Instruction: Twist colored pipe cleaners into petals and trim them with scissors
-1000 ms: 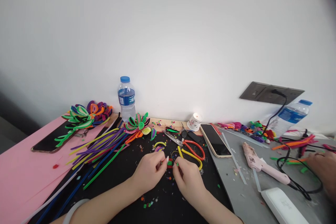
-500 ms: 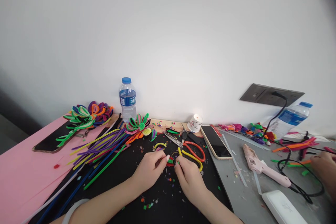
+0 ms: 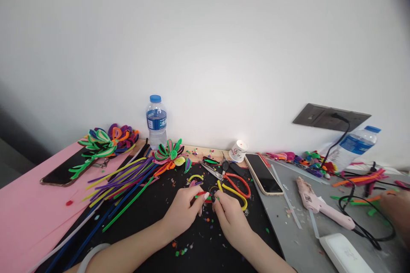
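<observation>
A short red and green fuzzy piece (image 3: 200,195) is pinched between my two hands over the black mat. My left hand (image 3: 185,208) has its fingers closed on the left part of it. My right hand (image 3: 229,213) pinches the other end, where its fingers cover part of the piece. Scissors (image 3: 237,186) with red and yellow handles lie just beyond and beside my right hand. A curved yellow-green strip (image 3: 196,176) lies behind my left hand. Small colored scraps (image 3: 181,251) are scattered on the mat.
Fuzzy stems (image 3: 123,179), flowers (image 3: 171,153) and a water bottle (image 3: 156,123) stand or lie left. A paper cup (image 3: 238,151), phone (image 3: 264,174), glue gun (image 3: 323,207) and white box (image 3: 346,254) are right. Another person's hand (image 3: 395,207) is at the right edge.
My left fingers have shifted slightly along the piece, and more of its red and green shows. The other person's hand has moved slightly.
</observation>
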Motion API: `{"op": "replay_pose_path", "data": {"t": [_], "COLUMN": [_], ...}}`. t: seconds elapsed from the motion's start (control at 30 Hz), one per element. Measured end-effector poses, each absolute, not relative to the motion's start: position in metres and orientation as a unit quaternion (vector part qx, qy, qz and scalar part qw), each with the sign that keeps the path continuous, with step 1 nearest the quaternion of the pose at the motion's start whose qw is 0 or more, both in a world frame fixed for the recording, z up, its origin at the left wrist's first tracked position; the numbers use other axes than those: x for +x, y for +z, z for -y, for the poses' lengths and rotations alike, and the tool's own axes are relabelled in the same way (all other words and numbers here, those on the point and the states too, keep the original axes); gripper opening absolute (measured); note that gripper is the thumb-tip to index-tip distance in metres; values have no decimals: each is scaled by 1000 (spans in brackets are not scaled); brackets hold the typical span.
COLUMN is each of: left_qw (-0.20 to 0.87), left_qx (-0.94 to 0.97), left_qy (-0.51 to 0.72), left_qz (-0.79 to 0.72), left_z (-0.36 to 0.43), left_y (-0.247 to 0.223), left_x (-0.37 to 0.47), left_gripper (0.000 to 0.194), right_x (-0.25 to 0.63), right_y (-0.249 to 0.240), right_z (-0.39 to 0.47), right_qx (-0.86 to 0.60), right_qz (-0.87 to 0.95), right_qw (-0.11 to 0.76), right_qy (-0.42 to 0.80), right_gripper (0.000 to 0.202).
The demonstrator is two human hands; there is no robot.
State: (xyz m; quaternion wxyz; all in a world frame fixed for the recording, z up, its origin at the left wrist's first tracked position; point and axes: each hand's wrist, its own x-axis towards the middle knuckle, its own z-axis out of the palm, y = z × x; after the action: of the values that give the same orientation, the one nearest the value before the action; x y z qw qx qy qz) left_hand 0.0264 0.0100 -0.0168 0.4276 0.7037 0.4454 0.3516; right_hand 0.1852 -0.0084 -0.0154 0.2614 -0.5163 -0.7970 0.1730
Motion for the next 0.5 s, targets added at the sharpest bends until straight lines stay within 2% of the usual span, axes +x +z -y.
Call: {"op": "replay_pose_path", "data": {"t": [0.3,0.5], "left_qw": [395,413], "left_qx": [712,636], "left_qy": [367,459], "left_qz": [-451,-462], "left_z": [-13,-21], "left_y": [-16,-13], "left_x": [25,12], "left_gripper": [34,27], "right_x": [189,195], "right_y": [-11,-13], "right_z": [4,-3], "right_qx": [-527,-562], "right_qz": [787,772], "right_qw": [278,270], "right_qy": [161,125], "right_gripper": [11,15]}}
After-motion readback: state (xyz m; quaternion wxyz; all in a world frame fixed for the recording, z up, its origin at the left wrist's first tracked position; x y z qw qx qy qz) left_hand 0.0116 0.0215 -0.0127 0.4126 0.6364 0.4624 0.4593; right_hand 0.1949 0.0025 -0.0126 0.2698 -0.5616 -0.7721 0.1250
